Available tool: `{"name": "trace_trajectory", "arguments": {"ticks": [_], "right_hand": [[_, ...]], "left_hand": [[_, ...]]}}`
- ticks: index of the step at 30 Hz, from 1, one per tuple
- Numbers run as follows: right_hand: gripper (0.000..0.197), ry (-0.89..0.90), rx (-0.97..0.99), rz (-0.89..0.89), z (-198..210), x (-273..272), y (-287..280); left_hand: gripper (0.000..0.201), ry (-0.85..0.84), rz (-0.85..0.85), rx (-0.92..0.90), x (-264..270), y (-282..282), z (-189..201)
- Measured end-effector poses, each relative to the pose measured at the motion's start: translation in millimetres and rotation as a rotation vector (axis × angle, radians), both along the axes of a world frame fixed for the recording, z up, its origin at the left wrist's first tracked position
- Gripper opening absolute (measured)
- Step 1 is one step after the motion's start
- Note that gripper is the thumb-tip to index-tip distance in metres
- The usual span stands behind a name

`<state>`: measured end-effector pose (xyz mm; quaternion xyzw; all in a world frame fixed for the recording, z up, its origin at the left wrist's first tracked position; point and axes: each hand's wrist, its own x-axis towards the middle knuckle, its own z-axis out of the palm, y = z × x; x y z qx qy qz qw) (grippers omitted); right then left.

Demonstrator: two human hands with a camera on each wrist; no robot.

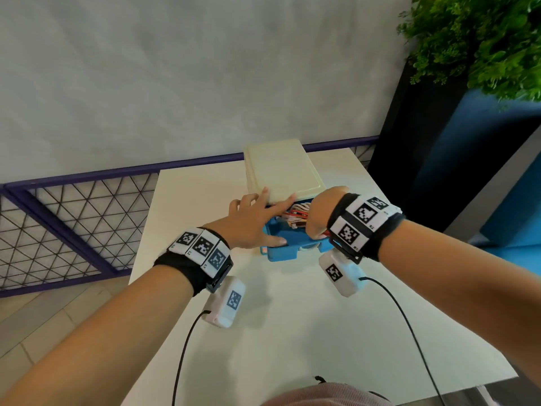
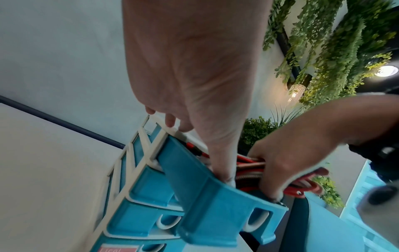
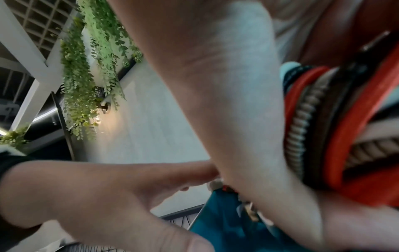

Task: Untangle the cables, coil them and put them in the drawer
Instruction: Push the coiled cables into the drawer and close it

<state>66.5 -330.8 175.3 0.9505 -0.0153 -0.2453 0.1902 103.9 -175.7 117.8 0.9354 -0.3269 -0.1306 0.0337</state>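
A small drawer unit with a cream top (image 1: 281,168) stands on the white table (image 1: 263,332). Its top blue drawer (image 1: 281,253) is pulled out. My left hand (image 1: 254,221) lies spread, its fingers resting flat on the unit's top and its thumb (image 2: 222,163) down on the drawer's left wall. My right hand (image 1: 319,218) is inside the drawer (image 2: 215,201) and grips a coiled bundle of red and braided cables (image 2: 295,189). The bundle (image 3: 345,129) fills the right wrist view under the palm. More red and white cable (image 1: 298,215) shows at the drawer's back.
Lower blue drawers (image 2: 146,220) of the unit are closed. A purple mesh railing (image 1: 73,215) runs behind and left of the table. A dark and blue planter (image 1: 439,156) with green foliage (image 1: 483,39) stands to the right. Black wrist-camera leads (image 1: 181,356) cross the table's near part.
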Motion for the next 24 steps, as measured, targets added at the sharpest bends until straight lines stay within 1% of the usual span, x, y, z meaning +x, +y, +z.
{"name": "trace_trajectory", "arguments": {"ticks": [2,4,9,14,15,18,19,21,24], "right_hand": [[0.016,-0.026,0.039,-0.005,-3,4,5],[0.020,-0.026,0.069,-0.040,-9,7,8],[0.029,-0.046,0.149,-0.101,-22,11,10],[0.033,-0.141,0.300,-0.130,-25,9,9],[0.032,-0.163,0.334,-0.150,-30,10,11],[0.022,-0.234,0.405,-0.252,-50,14,18],[0.023,-0.245,0.421,-0.294,-55,17,18],[0.029,-0.249,0.511,-0.338,-63,24,15],[0.038,-0.200,0.701,-0.279,-62,29,2]], "left_hand": [[0.075,-0.007,-0.002,0.046,-2,2,-5],[0.067,-0.016,0.005,0.085,-3,0,-8],[0.056,-0.050,0.011,0.114,-5,-5,-9],[0.061,-0.025,0.006,0.113,-7,-5,-7],[0.063,-0.017,0.002,0.108,-8,-5,-6],[0.066,0.013,-0.009,0.092,-11,-3,-5],[0.066,0.008,-0.006,0.093,-11,-2,-4],[0.068,0.003,0.005,0.092,-9,0,-4],[0.074,-0.003,0.024,0.092,-5,-2,-3]]}}
